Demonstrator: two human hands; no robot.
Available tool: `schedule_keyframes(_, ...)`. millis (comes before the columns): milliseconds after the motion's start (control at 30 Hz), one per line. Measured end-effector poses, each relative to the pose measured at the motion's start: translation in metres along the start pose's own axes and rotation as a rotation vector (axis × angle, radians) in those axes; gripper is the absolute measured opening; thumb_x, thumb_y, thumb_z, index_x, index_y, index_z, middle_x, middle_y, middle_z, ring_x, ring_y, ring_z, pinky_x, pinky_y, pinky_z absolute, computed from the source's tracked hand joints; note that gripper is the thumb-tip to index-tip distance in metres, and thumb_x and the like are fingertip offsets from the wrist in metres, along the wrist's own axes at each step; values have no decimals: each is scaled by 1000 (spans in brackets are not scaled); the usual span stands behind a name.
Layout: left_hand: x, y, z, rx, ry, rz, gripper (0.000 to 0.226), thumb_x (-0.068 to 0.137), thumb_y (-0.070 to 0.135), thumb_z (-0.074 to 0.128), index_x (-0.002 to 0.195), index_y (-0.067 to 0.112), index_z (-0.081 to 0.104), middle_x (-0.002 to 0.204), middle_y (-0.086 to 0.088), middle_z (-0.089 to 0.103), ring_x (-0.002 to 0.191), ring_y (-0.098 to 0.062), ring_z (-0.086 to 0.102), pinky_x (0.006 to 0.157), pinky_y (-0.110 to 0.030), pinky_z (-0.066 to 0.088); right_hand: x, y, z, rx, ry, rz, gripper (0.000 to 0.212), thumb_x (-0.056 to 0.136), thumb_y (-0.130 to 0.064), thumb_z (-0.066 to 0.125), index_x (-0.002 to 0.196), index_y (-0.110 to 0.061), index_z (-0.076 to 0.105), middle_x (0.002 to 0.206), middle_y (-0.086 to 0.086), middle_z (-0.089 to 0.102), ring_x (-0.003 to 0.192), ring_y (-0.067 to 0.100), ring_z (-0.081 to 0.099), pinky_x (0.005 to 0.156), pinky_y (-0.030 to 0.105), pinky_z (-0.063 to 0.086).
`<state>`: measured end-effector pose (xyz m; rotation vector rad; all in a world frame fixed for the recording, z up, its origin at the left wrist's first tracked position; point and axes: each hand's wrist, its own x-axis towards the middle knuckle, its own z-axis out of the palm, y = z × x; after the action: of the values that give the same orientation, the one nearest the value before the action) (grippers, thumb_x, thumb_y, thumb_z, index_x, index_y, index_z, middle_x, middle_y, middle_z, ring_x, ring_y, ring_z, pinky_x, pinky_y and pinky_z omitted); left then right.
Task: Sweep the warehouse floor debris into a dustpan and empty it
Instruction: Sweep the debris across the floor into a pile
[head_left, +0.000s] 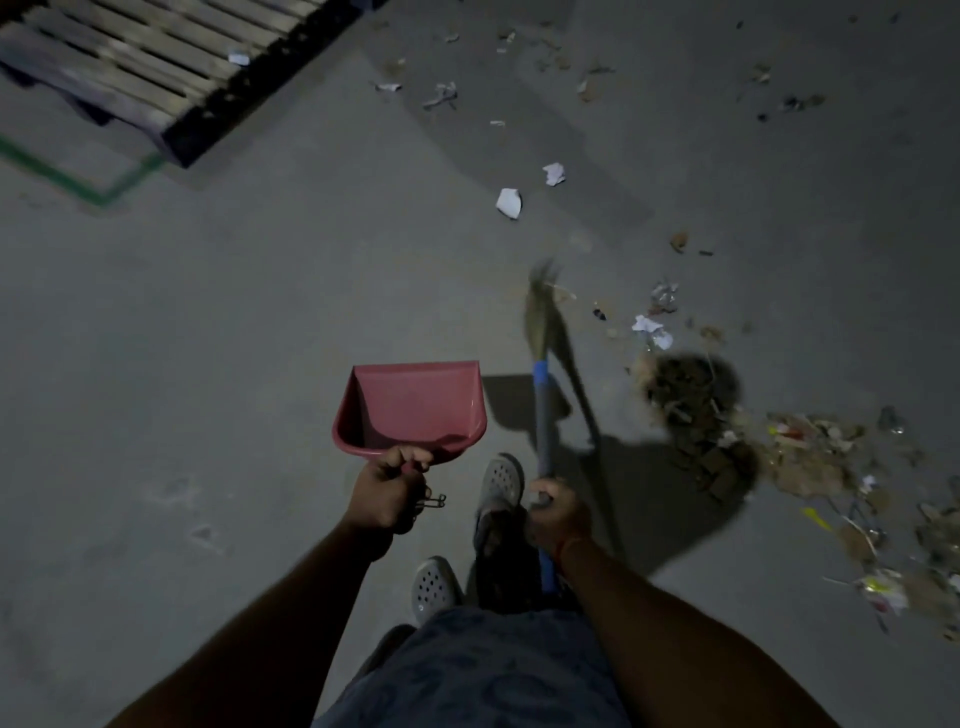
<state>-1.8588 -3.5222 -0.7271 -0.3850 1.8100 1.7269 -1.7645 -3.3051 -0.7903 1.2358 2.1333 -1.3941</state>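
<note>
Debris (696, 415), a loose brown heap with paper scraps, lies on grey concrete right of the blurred straw broom (540, 312), perhaps untouched. Right hand (558, 512) grips its blue handle; left hand (387, 491) clasps the red plastic dustpan (415, 405). Slatted wooden pallet (156, 62) sits well apart.

Bare forearms were seen; patterned blue-grey shorts (483, 670) and perforated grey clogs (434, 587) were worn.

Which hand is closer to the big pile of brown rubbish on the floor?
The right hand. It grips the blue-handled broom, with the big brown rubbish pile just off to its right. The left hand holds the red plastic dustpan, farther away.
</note>
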Motion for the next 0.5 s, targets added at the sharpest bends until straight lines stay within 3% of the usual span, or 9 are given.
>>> schedule_keyframes(100, 29, 27, 9, 12, -8, 6, 22, 93, -16, 42, 98, -3, 59, 68, -16, 50, 44, -15, 46, 46, -19, 34, 34, -36, 4, -59, -177, -20, 30, 87, 1, 60, 107, -17, 71, 103, 1, 63, 97, 18, 57, 79, 18, 44)
schedule_keyframes(133, 37, 35, 10, 24, -6, 4, 24, 92, -16, 42, 97, -1, 60, 67, -16, 51, 45, -16, 46, 46, -19, 34, 41, -45, 5, -85, -212, -15, 30, 87, -3, 59, 104, -25, 69, 106, -1, 65, 99, 17, 59, 81, 16, 44)
schedule_keyframes(200, 59, 56, 14, 51, 7, -4, 27, 90, -15, 43, 95, 3, 62, 65, -17, 51, 49, -17, 45, 49, -20, 33, 65, -69, 2, -115, -211, -29, 29, 89, -6, 56, 106, -24, 71, 115, -1, 66, 104, 20, 62, 81, 9, 42)
schedule_keyframes(300, 91, 94, 26, 52, 32, -12, 26, 89, -14, 43, 95, 2, 62, 65, -17, 50, 46, -16, 40, 45, -18, 30, 108, -106, -8, -26, -208, 38, 30, 93, -2, 55, 115, -15, 70, 105, 3, 62, 73, 14, 59, 48, 2, 41)
schedule_keyframes(367, 110, 116, 37, 30, 30, -5, 19, 85, -8, 49, 97, 0, 61, 63, -15, 52, 45, -15, 40, 45, -17, 29, 133, -124, -19, 66, -197, 105, 27, 92, 0, 57, 110, -14, 71, 100, 5, 62, 63, 10, 57, 41, 6, 41)
schedule_keyframes(500, 142, 147, 62, 41, 22, -1, 32, 68, 7, 51, 98, 0, 61, 61, -16, 53, 47, -16, 42, 46, -19, 30, 184, -136, -50, 213, -70, 222, 14, 89, -2, 62, 91, -13, 71, 103, 9, 72, 85, 25, 68, 71, 28, 56)
